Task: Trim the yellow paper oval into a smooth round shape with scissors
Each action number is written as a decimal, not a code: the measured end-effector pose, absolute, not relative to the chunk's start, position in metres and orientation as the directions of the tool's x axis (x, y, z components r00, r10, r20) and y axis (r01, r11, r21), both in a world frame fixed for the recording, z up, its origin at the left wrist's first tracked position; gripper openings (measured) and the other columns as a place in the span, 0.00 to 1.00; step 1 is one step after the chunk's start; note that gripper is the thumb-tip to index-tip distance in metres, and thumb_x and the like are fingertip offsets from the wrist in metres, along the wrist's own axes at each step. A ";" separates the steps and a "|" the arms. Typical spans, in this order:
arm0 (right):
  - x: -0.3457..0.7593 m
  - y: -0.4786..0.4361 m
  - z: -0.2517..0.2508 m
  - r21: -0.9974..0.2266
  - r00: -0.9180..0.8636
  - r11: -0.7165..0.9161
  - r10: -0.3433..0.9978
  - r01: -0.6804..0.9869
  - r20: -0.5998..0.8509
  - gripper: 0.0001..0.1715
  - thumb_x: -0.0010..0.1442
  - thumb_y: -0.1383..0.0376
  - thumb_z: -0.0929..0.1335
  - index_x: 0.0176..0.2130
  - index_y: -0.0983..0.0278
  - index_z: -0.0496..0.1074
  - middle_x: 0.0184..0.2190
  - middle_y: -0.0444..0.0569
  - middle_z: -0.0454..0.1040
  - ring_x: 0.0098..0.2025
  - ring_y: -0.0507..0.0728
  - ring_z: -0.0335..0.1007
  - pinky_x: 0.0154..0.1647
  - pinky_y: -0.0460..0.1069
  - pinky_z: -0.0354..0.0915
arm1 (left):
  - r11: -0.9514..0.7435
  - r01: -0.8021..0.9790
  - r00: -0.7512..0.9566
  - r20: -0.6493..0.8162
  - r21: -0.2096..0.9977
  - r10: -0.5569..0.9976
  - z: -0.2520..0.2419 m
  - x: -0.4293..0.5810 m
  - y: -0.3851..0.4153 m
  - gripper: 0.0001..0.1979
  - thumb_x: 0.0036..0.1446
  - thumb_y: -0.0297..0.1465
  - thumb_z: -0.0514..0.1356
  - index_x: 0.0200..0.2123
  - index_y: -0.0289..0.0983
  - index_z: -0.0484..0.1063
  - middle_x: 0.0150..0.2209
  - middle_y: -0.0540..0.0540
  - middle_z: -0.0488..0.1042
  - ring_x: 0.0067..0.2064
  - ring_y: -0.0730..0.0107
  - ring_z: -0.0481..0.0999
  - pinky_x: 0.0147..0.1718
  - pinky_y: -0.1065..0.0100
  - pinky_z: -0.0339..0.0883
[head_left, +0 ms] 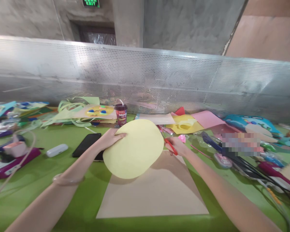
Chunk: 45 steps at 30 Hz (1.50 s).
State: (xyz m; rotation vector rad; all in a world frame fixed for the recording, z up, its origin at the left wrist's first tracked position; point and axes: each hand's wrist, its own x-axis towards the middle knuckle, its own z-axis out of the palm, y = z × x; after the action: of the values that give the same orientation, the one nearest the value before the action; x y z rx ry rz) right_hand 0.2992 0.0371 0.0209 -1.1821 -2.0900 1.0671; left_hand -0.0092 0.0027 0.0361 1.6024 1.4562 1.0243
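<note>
A large, rounded piece of pale yellow paper is held up, tilted, above the table. My left hand pinches its upper left edge, thumb on the near face and the other fingers hidden behind. At the paper's right edge, my right hand is closed around red-handled scissors; their blades are mostly hidden, so I cannot tell how far apart they stand. Underneath, a pale beige sheet lies flat on the green table. The yellow paper's shadow falls across that sheet.
A black tablet-like device and a white case lie at left, near a purple power strip. Behind stand a lidded cup with a straw and coloured paper. Cables run along the right. A perforated metal panel closes the back.
</note>
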 end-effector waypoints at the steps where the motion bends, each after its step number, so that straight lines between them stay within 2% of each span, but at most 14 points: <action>1: 0.300 0.038 0.020 -0.827 -0.491 0.313 0.869 0.467 0.052 0.03 0.44 0.70 0.60 0.21 0.64 0.58 0.15 0.37 0.56 0.13 0.47 0.60 0.12 0.43 0.62 | -0.088 0.410 0.046 0.076 0.908 0.996 0.036 -0.009 0.003 0.21 0.41 0.43 0.61 0.35 0.35 0.73 0.33 0.44 0.77 0.32 0.56 0.76 0.26 0.66 0.69; 12: 0.301 0.036 0.022 -0.783 -0.500 0.367 0.862 0.502 0.084 0.05 0.45 0.69 0.61 0.20 0.63 0.57 0.16 0.40 0.60 0.14 0.49 0.62 0.13 0.45 0.64 | -0.071 0.425 0.052 0.054 0.902 0.997 0.037 -0.010 0.002 0.22 0.42 0.44 0.61 0.37 0.34 0.72 0.33 0.44 0.77 0.33 0.54 0.76 0.28 0.65 0.70; 23: 0.300 0.036 0.025 -0.763 -0.496 0.371 0.865 0.529 0.076 0.06 0.45 0.70 0.60 0.19 0.64 0.57 0.15 0.41 0.61 0.13 0.49 0.61 0.11 0.44 0.62 | -0.086 0.428 0.072 0.062 0.900 0.996 0.035 -0.012 0.005 0.18 0.40 0.41 0.62 0.34 0.36 0.75 0.32 0.45 0.77 0.31 0.56 0.76 0.26 0.67 0.69; 28: 0.299 0.032 0.027 -0.770 -0.519 0.375 0.852 0.516 0.067 0.04 0.44 0.72 0.59 0.21 0.64 0.59 0.15 0.39 0.60 0.14 0.50 0.62 0.13 0.45 0.63 | -0.117 0.451 0.084 0.089 0.885 0.993 0.036 -0.011 0.004 0.19 0.40 0.41 0.63 0.36 0.37 0.75 0.30 0.46 0.77 0.29 0.57 0.76 0.24 0.68 0.68; 36: 0.300 0.034 0.026 -0.717 -0.500 0.394 0.863 0.576 0.073 0.05 0.43 0.72 0.60 0.23 0.65 0.63 0.18 0.44 0.66 0.14 0.51 0.63 0.12 0.44 0.60 | -0.096 0.489 0.105 0.051 0.867 0.993 0.036 -0.013 0.005 0.21 0.42 0.43 0.61 0.37 0.36 0.74 0.31 0.46 0.77 0.29 0.58 0.76 0.24 0.68 0.68; 38: 0.299 0.034 0.025 -0.729 -0.511 0.396 0.857 0.558 0.075 0.04 0.44 0.71 0.60 0.23 0.64 0.62 0.16 0.42 0.64 0.15 0.50 0.62 0.13 0.44 0.60 | -0.117 0.495 0.138 0.055 0.861 0.989 0.035 -0.012 0.004 0.21 0.44 0.43 0.60 0.39 0.36 0.74 0.33 0.46 0.77 0.31 0.58 0.76 0.26 0.68 0.69; 42: 0.297 0.031 0.023 -0.783 -0.520 0.371 0.851 0.500 0.072 0.05 0.47 0.69 0.59 0.22 0.64 0.59 0.11 0.36 0.54 0.13 0.48 0.55 0.15 0.44 0.60 | -0.161 0.499 0.209 0.062 0.852 0.976 0.034 -0.012 0.005 0.22 0.46 0.44 0.59 0.40 0.36 0.72 0.37 0.47 0.76 0.35 0.59 0.76 0.31 0.68 0.70; 45: 0.297 0.031 0.022 -0.810 -0.519 0.342 0.853 0.476 0.056 0.04 0.46 0.69 0.60 0.22 0.63 0.59 0.12 0.36 0.54 0.13 0.47 0.54 0.15 0.44 0.59 | -0.131 0.506 0.194 0.036 0.852 0.980 0.035 -0.012 0.004 0.22 0.46 0.45 0.59 0.40 0.36 0.72 0.36 0.46 0.77 0.35 0.59 0.76 0.30 0.68 0.70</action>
State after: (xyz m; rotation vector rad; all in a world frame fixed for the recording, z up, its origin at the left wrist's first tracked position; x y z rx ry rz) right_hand 0.2967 0.0308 0.0223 -1.1599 -2.1338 1.0509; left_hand -0.0117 0.0036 0.0350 1.7451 1.4053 0.8278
